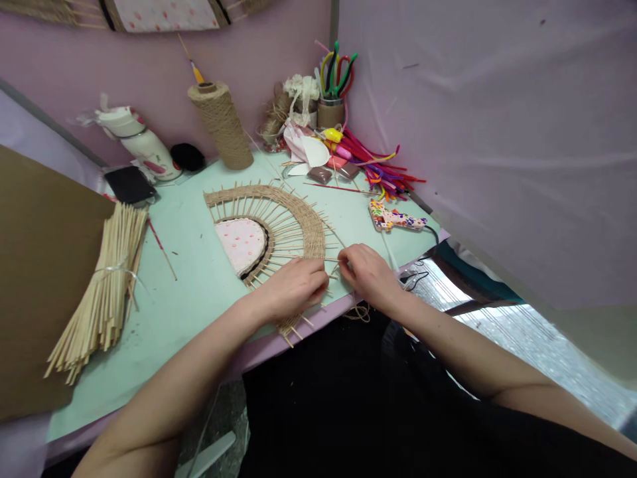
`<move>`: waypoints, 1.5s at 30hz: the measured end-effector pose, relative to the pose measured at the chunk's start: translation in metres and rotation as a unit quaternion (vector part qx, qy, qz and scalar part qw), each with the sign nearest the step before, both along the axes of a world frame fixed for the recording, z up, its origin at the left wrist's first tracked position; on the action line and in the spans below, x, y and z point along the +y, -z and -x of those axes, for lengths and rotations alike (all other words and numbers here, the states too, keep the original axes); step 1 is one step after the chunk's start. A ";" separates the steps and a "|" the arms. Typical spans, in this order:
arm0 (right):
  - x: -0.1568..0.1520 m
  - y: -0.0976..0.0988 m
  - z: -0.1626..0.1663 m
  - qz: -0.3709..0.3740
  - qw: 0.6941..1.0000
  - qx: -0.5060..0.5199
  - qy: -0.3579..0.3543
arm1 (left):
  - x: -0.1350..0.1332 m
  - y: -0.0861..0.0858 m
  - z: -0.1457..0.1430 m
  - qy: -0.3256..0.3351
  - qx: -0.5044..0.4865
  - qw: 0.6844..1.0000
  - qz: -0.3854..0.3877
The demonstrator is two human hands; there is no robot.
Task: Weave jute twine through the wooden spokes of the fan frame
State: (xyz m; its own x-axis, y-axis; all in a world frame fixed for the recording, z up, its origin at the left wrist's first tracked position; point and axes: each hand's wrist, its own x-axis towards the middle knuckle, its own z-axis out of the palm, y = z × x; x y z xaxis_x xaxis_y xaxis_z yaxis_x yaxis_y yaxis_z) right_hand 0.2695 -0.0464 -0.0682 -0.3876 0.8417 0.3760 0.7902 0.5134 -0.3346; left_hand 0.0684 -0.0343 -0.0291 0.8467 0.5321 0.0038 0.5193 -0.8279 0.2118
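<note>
A half-round woven fan piece (279, 226) lies on the pale green table (199, 292), with thin stick spokes, a jute band around them and a pink dotted centre (241, 243). My left hand (293, 289) rests on its near right edge, fingers curled and pressing the weave. My right hand (365, 271) sits just to the right of it, fingers pinched on a thin jute strand at the spoke ends. A loose loop of twine (359, 313) hangs over the table edge below my right hand.
A tied bundle of sticks (107, 285) lies at left beside brown cardboard (40, 279). At the back stand a jute spool (222, 125), a white bottle (142, 143), a cup of pipe cleaners (332, 106) and loose pipe cleaners (383, 172). A colourful glue gun (395, 218) lies at right.
</note>
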 end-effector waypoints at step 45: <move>0.019 -0.008 0.012 0.011 0.996 -0.083 -0.006 | 0.006 0.008 0.030 -0.086 -0.100 0.989 0.068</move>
State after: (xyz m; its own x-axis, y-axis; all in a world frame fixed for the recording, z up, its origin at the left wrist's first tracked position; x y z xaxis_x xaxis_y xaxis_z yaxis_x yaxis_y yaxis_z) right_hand 0.2576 -0.0276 -0.0603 -0.4524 0.8445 0.2865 0.8302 0.5162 -0.2106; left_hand 0.0386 -0.0283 -0.0367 0.7325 0.6760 0.0809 0.5871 -0.6873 0.4277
